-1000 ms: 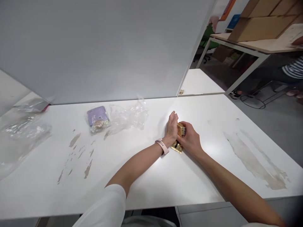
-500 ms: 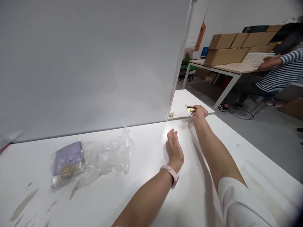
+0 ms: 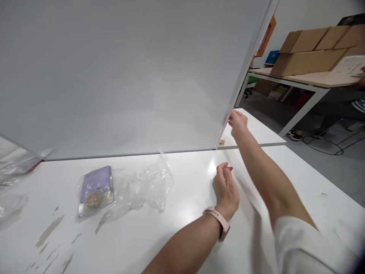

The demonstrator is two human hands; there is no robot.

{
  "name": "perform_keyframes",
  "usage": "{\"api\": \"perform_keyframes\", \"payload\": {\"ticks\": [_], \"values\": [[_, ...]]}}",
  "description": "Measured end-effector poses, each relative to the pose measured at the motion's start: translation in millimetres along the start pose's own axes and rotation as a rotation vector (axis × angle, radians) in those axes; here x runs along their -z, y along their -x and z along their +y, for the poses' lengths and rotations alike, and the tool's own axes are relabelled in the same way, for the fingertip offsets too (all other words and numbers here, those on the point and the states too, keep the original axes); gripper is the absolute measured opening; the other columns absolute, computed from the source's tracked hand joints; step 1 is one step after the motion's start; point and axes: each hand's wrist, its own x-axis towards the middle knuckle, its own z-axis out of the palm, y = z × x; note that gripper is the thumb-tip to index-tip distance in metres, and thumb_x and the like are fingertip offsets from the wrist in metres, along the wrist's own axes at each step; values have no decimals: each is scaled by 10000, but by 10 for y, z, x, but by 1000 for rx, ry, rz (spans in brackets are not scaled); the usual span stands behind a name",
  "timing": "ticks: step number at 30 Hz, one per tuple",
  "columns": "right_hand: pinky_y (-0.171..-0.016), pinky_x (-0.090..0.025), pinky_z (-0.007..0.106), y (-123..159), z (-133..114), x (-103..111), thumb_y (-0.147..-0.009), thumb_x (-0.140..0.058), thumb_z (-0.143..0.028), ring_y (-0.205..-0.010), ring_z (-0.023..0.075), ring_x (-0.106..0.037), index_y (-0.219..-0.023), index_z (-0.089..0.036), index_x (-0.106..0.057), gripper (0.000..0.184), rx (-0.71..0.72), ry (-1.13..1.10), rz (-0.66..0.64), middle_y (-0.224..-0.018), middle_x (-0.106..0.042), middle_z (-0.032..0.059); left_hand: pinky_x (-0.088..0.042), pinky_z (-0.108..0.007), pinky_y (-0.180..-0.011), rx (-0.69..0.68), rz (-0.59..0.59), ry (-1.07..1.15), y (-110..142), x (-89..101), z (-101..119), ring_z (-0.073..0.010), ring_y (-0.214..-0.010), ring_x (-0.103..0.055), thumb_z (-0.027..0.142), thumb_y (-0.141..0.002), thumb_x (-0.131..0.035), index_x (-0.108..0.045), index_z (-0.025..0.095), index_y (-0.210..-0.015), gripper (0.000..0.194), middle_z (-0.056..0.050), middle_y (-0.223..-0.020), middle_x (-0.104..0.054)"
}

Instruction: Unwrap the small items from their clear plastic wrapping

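My right hand reaches past the right edge of the upright grey panel, over the white table beyond it. Its fingertips are partly hidden by that edge, and no gold packet shows in it. On the near white table rests my left hand, its fingers loosely curved and holding nothing I can see. A pink wristband is around the left wrist. Left of it lies a clear plastic bag with a flat purple item and a brownish round thing inside.
A small tan item lies at the panel's foot. More clear plastic is at the far left. Across the floor stand a table with cardboard boxes and a stool, where a person sits.
My right hand has moved behind the panel's edge, and the gold packet it held is out of sight. My left hand's fingers have curled slightly. The view has turned left.
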Motion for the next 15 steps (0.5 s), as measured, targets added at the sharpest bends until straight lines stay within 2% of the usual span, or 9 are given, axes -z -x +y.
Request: {"api": "perform_keyframes", "payload": {"ticks": [2, 5, 6, 8, 9, 11, 13, 14, 15], "values": [[-689, -514, 277, 516, -28, 515, -724, -684, -266, -764, 116, -604, -1000, -151, -637, 303, -118, 26, 121, -886, -654, 33, -472, -387, -1026, -13, 2, 5, -5, -4, -26, -225, -1168, -630, 436, -1032, -315, -568, 270, -1214, 353, -72, -1199, -686], [-690, -529, 299, 1653, 23, 1361, -666, -734, -289, -760, 134, -615, -1031, -192, -671, 383, -260, 129, 83, -960, -679, 45, -506, -367, -977, -49, 11, 36, 29, -28, -40, -196, -1069, -667, 314, -1016, -339, -606, 238, -1122, 297, -61, -1097, -708], [-692, -533, 304, 2019, 37, 1603, -667, -742, -307, -771, 144, -624, -1043, -198, -674, 397, -284, 175, 77, -963, -681, 46, -517, -358, -952, -79, 14, 41, 57, -32, -27, -186, -1024, -676, 252, -998, -339, -621, 224, -1077, 294, -58, -1047, -713], [-748, -538, 305, 2567, 30, 1956, -695, -747, -325, -848, 155, -640, -1076, -215, -680, 402, -216, 276, 63, -1014, -688, 44, -526, -349, -924, -191, 20, -1, 125, -1, 47, -177, -957, -676, 156, -947, -347, -646, 208, -978, 305, -55, -973, -720], [-753, -535, 301, 2726, 13, 2054, -709, -738, -334, -828, 146, -637, -1069, -215, -683, 383, -207, 293, 40, -995, -691, 38, -522, -354, -929, -264, 24, -57, 158, 50, 109, -182, -945, -669, 128, -923, -360, -656, 206, -933, 306, -56, -955, -724], [-729, -527, 291, 2835, -25, 2106, -727, -714, -333, -753, 125, -619, -1052, -208, -686, 349, -176, 312, 6, -934, -689, 25, -490, -386, -990, -397, 25, -232, 203, 255, 279, -202, -979, -650, 102, -888, -398, -674, 216, -881, 299, -59, -955, -735], [-669, -511, 279, 2775, -41, 2034, -728, -689, -319, -668, 109, -593, -1025, -198, -688, 320, -170, 316, -19, -863, -680, 14, -388, -445, -1117, -492, 50, -465, 211, 608, 473, -233, -1127, -604, 93, -870, -428, -696, 230, -917, 304, -69, -1066, -731], [-637, -498, 272, 2726, -36, 1986, -723, -679, -310, -647, 108, -586, -1006, -195, -693, 306, -172, 330, -35, -841, -678, 14, -290, -486, -1183, -521, 83, -595, 205, 831, 561, -253, -1252, -538, 90, -860, -443, -703, 237, -971, 318, -77, -1191, -699], [-601, -483, 265, 2679, -23, 1945, -714, -673, -302, -633, 111, -580, -984, -191, -701, 293, -168, 340, -53, -823, -679, 18, -162, -534, -1225, -532, 124, -730, 200, 1070, 633, -282, -1395, -409, 89, -843, -468, -700, 239, -1052, 346, -85, -1362, -613]]}}
